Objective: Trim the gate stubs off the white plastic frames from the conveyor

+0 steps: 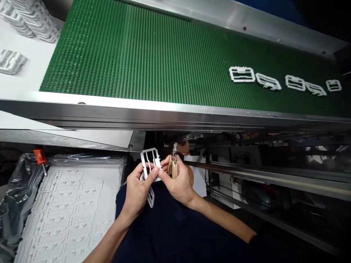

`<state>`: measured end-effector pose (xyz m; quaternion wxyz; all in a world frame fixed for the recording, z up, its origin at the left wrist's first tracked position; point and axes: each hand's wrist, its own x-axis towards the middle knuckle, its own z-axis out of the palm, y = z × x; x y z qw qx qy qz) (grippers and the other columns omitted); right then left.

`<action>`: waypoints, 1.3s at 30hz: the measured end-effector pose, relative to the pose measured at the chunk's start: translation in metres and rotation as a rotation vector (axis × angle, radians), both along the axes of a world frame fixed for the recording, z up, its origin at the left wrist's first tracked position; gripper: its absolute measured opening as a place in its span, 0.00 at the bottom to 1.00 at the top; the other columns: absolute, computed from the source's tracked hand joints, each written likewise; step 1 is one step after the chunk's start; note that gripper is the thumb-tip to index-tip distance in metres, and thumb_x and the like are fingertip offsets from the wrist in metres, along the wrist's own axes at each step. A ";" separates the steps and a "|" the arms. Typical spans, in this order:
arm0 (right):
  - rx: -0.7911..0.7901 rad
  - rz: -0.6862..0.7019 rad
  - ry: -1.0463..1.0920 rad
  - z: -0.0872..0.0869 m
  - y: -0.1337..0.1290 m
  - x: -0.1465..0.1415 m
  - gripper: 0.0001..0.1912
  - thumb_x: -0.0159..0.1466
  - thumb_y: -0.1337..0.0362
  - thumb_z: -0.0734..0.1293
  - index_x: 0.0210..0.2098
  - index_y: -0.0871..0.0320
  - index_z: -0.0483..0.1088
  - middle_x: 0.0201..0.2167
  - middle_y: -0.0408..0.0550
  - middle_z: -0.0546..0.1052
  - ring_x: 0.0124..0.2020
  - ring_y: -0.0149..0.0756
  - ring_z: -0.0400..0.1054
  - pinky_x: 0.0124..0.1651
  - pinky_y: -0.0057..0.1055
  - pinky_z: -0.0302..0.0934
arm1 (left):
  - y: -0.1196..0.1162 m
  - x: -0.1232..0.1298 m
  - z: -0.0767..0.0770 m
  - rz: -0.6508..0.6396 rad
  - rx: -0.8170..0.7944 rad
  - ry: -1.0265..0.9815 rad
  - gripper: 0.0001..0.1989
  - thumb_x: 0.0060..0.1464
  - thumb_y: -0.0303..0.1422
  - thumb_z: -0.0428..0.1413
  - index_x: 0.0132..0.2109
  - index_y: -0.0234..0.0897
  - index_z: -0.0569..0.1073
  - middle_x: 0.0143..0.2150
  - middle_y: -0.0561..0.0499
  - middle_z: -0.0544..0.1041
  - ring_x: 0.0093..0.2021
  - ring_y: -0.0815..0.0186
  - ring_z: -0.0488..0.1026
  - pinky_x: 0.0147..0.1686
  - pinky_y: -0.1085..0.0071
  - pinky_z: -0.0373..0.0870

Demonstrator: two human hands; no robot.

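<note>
- The white plastic frame [150,162] is in the lower middle of the view, in front of the person's chest. It looks light and stiff, but its thin bars may snap, so the solid outer edge seems the better place to take hold.
- Its long axis runs nearly up and down in the view, with a small tilt. A second frame [150,197] hangs below it, pointing down; I cannot tell if the two are joined.
- The left hand [136,190] holds the white plastic frame from below. Its fingers [144,168] are closed around the lower edge.
- The right hand [175,184] is just beside the left hand and holds small nippers [172,164] with wooden handles. Its fingers [165,174] are curled narrow around the handles, and the metal tip points up, close to the frame's right side.
- On the green conveyor belt [137,54], five white frames [241,74] lie in a row at the right.
- At the upper left of the view, white stacks [33,20] lie on a white surface.
- At the lower left, a white sheet of parts [68,215] lies beside a black plastic bag [16,208]. An orange clamp [40,157] is above the bag.
</note>
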<state>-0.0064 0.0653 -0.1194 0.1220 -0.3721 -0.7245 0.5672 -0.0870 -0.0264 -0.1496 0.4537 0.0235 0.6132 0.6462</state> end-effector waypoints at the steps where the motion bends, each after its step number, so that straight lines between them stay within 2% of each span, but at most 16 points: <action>1: 0.051 0.010 -0.018 0.000 -0.001 0.000 0.09 0.57 0.66 0.65 0.36 0.56 0.60 0.30 0.42 0.70 0.29 0.29 0.66 0.36 0.27 0.63 | 0.000 0.001 0.001 0.011 0.000 0.029 0.10 0.50 0.38 0.59 0.36 0.37 0.71 0.30 0.54 0.72 0.31 0.69 0.68 0.33 0.76 0.65; 6: 0.182 0.049 -0.021 0.004 -0.004 -0.003 0.08 0.58 0.66 0.64 0.36 0.56 0.60 0.31 0.43 0.71 0.32 0.31 0.67 0.38 0.28 0.63 | 0.006 0.001 0.004 0.064 -0.034 0.127 0.10 0.53 0.40 0.56 0.34 0.37 0.70 0.29 0.55 0.70 0.29 0.70 0.66 0.30 0.76 0.64; 10: 0.191 0.084 -0.013 0.009 -0.002 -0.006 0.07 0.58 0.66 0.63 0.36 0.56 0.59 0.32 0.44 0.71 0.33 0.32 0.68 0.40 0.29 0.63 | 0.007 -0.001 0.007 0.027 0.006 0.118 0.10 0.52 0.39 0.57 0.36 0.37 0.70 0.30 0.54 0.72 0.30 0.68 0.68 0.32 0.75 0.65; 14: 0.199 0.083 0.005 0.010 -0.001 -0.007 0.07 0.57 0.67 0.63 0.35 0.56 0.59 0.31 0.43 0.71 0.32 0.32 0.68 0.39 0.29 0.63 | 0.005 0.000 0.008 0.045 0.005 0.144 0.09 0.53 0.39 0.56 0.35 0.38 0.69 0.28 0.55 0.71 0.29 0.69 0.67 0.31 0.77 0.65; 19: 0.156 0.079 -0.025 0.005 -0.001 -0.007 0.08 0.57 0.66 0.64 0.35 0.56 0.59 0.29 0.42 0.69 0.28 0.30 0.66 0.35 0.28 0.63 | 0.002 0.003 0.004 0.044 -0.022 0.137 0.09 0.55 0.40 0.54 0.35 0.38 0.69 0.29 0.54 0.71 0.30 0.68 0.67 0.31 0.75 0.65; 24: 0.127 0.051 -0.028 0.007 0.000 -0.008 0.08 0.56 0.66 0.65 0.34 0.56 0.60 0.27 0.40 0.70 0.27 0.28 0.66 0.32 0.25 0.64 | 0.001 0.005 -0.001 0.068 0.013 0.055 0.10 0.54 0.40 0.54 0.35 0.38 0.69 0.30 0.54 0.70 0.32 0.67 0.68 0.33 0.74 0.65; 27: 0.107 0.056 -0.038 0.007 0.000 -0.008 0.08 0.56 0.66 0.66 0.34 0.56 0.61 0.27 0.40 0.70 0.27 0.28 0.67 0.32 0.24 0.64 | 0.000 0.005 -0.004 0.071 0.038 0.020 0.10 0.54 0.40 0.55 0.38 0.38 0.69 0.31 0.53 0.71 0.33 0.67 0.68 0.35 0.74 0.66; 30: 0.062 0.019 -0.062 -0.001 0.001 -0.008 0.09 0.56 0.64 0.66 0.34 0.56 0.61 0.29 0.42 0.70 0.27 0.29 0.67 0.32 0.25 0.64 | -0.006 0.004 -0.008 0.092 0.031 -0.018 0.10 0.55 0.39 0.54 0.40 0.38 0.70 0.32 0.53 0.71 0.31 0.70 0.67 0.30 0.76 0.64; 32: 0.019 0.018 -0.130 -0.010 0.003 -0.012 0.10 0.56 0.63 0.66 0.35 0.56 0.61 0.30 0.43 0.71 0.27 0.29 0.67 0.32 0.26 0.64 | -0.013 0.002 -0.013 0.114 0.003 -0.038 0.10 0.54 0.39 0.55 0.37 0.36 0.71 0.30 0.54 0.71 0.27 0.71 0.65 0.27 0.77 0.62; 35: -0.008 0.163 -0.273 -0.028 0.008 -0.028 0.12 0.56 0.58 0.66 0.35 0.57 0.62 0.31 0.44 0.73 0.28 0.33 0.69 0.34 0.30 0.64 | -0.026 -0.006 -0.029 0.218 -0.066 -0.067 0.11 0.50 0.39 0.58 0.32 0.34 0.72 0.27 0.53 0.72 0.24 0.72 0.64 0.25 0.77 0.61; 37: 0.027 0.274 -0.337 -0.042 0.012 -0.042 0.14 0.55 0.54 0.66 0.36 0.56 0.64 0.32 0.46 0.74 0.32 0.36 0.69 0.36 0.33 0.63 | -0.037 -0.020 -0.048 0.362 -0.145 -0.062 0.13 0.48 0.41 0.58 0.33 0.34 0.71 0.27 0.53 0.72 0.22 0.72 0.64 0.23 0.76 0.61; 39: 0.056 0.340 -0.369 -0.056 0.015 -0.058 0.17 0.55 0.51 0.65 0.38 0.56 0.66 0.33 0.47 0.74 0.34 0.39 0.70 0.37 0.34 0.63 | -0.049 -0.042 -0.074 0.525 -0.256 -0.036 0.13 0.48 0.41 0.56 0.34 0.34 0.69 0.27 0.54 0.71 0.21 0.72 0.64 0.21 0.76 0.60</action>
